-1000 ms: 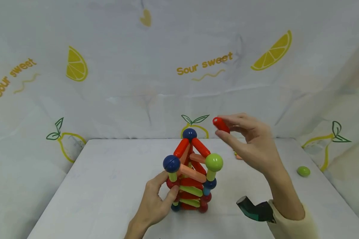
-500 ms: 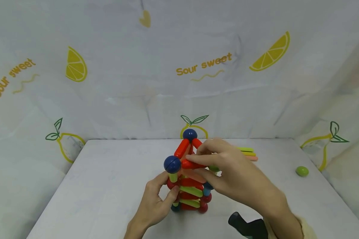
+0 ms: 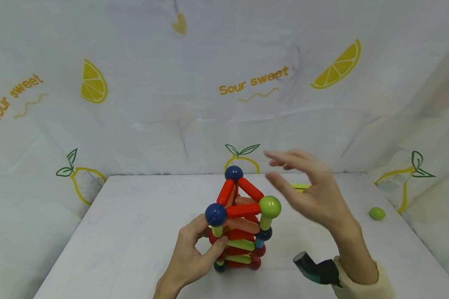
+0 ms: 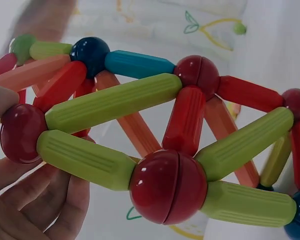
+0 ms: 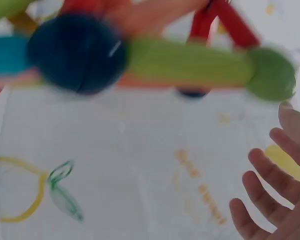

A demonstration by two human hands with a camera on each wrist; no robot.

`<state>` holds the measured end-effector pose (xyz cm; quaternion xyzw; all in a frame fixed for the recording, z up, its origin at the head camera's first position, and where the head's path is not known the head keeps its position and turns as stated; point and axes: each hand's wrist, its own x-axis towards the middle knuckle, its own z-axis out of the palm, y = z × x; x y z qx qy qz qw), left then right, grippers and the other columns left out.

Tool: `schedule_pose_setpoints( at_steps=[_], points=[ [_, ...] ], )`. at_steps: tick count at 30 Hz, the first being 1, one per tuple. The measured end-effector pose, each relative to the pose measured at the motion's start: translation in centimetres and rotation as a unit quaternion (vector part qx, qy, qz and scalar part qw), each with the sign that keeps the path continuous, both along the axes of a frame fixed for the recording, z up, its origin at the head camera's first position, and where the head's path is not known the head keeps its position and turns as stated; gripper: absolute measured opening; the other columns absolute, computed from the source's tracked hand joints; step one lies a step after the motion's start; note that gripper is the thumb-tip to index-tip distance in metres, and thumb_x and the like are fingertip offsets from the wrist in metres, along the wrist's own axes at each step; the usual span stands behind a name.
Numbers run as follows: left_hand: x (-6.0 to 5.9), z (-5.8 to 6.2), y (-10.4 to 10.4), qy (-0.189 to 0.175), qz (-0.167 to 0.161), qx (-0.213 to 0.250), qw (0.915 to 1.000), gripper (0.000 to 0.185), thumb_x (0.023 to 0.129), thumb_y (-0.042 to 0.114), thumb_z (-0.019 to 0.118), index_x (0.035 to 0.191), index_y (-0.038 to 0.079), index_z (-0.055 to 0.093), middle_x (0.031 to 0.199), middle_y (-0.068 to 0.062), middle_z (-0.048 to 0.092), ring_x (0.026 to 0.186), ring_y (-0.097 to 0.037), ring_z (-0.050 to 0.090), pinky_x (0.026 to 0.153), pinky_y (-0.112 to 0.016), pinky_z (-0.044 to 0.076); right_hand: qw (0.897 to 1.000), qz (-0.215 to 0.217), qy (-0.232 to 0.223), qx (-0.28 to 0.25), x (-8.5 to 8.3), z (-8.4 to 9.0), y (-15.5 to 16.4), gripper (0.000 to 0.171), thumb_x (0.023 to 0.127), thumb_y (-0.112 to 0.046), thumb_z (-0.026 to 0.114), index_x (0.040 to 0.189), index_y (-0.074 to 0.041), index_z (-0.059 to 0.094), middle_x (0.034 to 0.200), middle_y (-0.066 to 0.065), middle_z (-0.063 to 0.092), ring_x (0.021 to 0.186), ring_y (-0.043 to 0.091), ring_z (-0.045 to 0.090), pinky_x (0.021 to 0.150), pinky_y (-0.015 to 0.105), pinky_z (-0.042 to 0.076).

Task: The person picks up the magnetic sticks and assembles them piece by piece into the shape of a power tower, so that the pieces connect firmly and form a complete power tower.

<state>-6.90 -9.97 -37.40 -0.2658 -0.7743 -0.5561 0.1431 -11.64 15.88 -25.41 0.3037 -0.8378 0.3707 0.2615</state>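
Observation:
A tower of coloured rods and balls (image 3: 241, 245) stands upright on the table. Its top carries a blue ball (image 3: 233, 173) at the back, another blue ball (image 3: 215, 214) at front left and a light green ball (image 3: 270, 207) at front right. Between the two front balls lies a red rod (image 3: 243, 210). My left hand (image 3: 192, 251) grips the tower's left side, thumb and fingers around a dark red ball (image 4: 23, 133) in the left wrist view. Apart from the tower, at its upper right, my right hand (image 3: 314, 187) has its fingers extended and holds nothing.
A loose light green ball (image 3: 376, 213) lies on the white table (image 3: 142, 224) at the right. Behind the right hand are some loose green and yellow rods (image 3: 301, 187), partly hidden. A printed cloth (image 3: 153, 104) hangs along the back.
The right hand brought a red rod down to the tower's front top, let it go between the blue and green balls, and drew back up and right. The tower has shifted slightly.

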Motion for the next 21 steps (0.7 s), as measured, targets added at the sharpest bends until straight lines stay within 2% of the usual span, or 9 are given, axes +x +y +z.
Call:
schedule_pose_setpoints(
  at_steps=[2,5,7,9,11,12,14,17,21],
  points=[
    [0.0,0.0,0.0,0.008,0.000,0.000,1.0000,0.038,0.092,0.005,0.070,0.127,0.018,0.066,0.109,-0.003,0.073,0.092,-0.010,0.069,0.073,-0.030,0.062,0.998,-0.056,0.002,-0.001,-2.6,-2.0,1.8,0.042,0.084,0.000,0.078,0.125,-0.009,0.073,0.105,0.010,0.075,0.102,0.017,0.064,0.088,0.027,0.050],
    [0.0,0.1,0.0,-0.001,0.007,-0.003,1.0000,0.038,0.091,0.005,0.070,0.126,0.021,0.066,0.108,0.000,0.073,0.091,-0.009,0.069,0.073,-0.029,0.062,0.988,-0.129,-0.071,0.057,-5.8,-6.2,4.5,0.031,0.089,-0.003,0.074,0.120,-0.001,0.073,0.112,0.022,0.073,0.108,0.037,0.065,0.091,0.048,0.054],
    [0.0,0.1,0.1,-0.014,0.010,-0.004,0.9998,0.038,0.092,0.006,0.071,0.125,0.023,0.067,0.108,0.002,0.073,0.090,-0.008,0.069,0.074,-0.029,0.062,0.971,-0.159,-0.144,0.111,-7.1,-9.3,6.1,0.030,0.090,-0.003,0.073,0.119,0.003,0.073,0.117,0.028,0.071,0.110,0.048,0.064,0.090,0.059,0.054],
    [0.1,0.0,0.1,-0.023,0.010,-0.005,0.9997,0.037,0.092,0.007,0.070,0.126,0.024,0.067,0.110,0.002,0.073,0.091,-0.008,0.070,0.074,-0.029,0.062,0.945,-0.179,-0.222,0.160,-7.7,-12.1,7.5,0.030,0.092,-0.006,0.071,0.120,0.004,0.072,0.123,0.032,0.067,0.115,0.052,0.062,0.091,0.064,0.053],
    [0.1,0.0,0.2,-0.028,0.010,-0.004,0.9995,0.037,0.093,0.008,0.070,0.126,0.024,0.067,0.110,0.002,0.073,0.092,-0.008,0.070,0.074,-0.030,0.062,0.926,-0.186,-0.264,0.195,-8.1,-14.3,8.6,0.028,0.092,-0.004,0.069,0.119,0.005,0.072,0.123,0.032,0.067,0.115,0.052,0.062,0.091,0.064,0.053],
    [0.1,-0.1,0.2,-0.027,0.010,-0.004,0.9996,0.036,0.093,0.009,0.070,0.126,0.024,0.067,0.111,0.002,0.074,0.092,-0.008,0.070,0.074,-0.030,0.062,0.920,-0.188,-0.274,0.207,-8.2,-15.2,9.1,0.029,0.091,-0.002,0.069,0.118,0.005,0.072,0.122,0.033,0.067,0.113,0.052,0.063,0.089,0.063,0.054],
    [0.1,-0.1,0.2,-0.026,0.010,-0.005,0.9996,0.037,0.093,0.009,0.069,0.127,0.023,0.067,0.111,0.002,0.074,0.093,-0.008,0.071,0.074,-0.030,0.062,0.915,-0.193,-0.277,0.220,-8.2,-16.5,9.8,0.029,0.089,0.002,0.068,0.118,0.006,0.072,0.120,0.033,0.068,0.111,0.053,0.063,0.086,0.064,0.054],
    [0.1,-0.2,0.2,-0.030,0.013,-0.003,0.9995,0.039,0.092,0.007,0.070,0.128,0.023,0.067,0.111,0.002,0.074,0.094,-0.008,0.071,0.076,-0.030,0.062,0.915,-0.204,-0.260,0.234,-8.4,-17.6,10.4,0.028,0.088,0.003,0.069,0.116,0.005,0.073,0.110,0.032,0.066,0.100,0.050,0.064,0.077,0.065,0.052],
    [0.1,0.0,0.1,-0.037,0.017,-0.002,0.9992,0.040,0.091,0.006,0.071,0.127,0.023,0.067,0.111,0.003,0.074,0.094,-0.008,0.071,0.077,-0.029,0.062,0.913,-0.214,-0.268,0.223,-8.5,-18.2,10.4,0.018,0.094,-0.005,0.068,0.108,0.005,0.071,0.088,0.022,0.059,0.077,0.034,0.056,0.064,0.050,0.046]
  ],
)
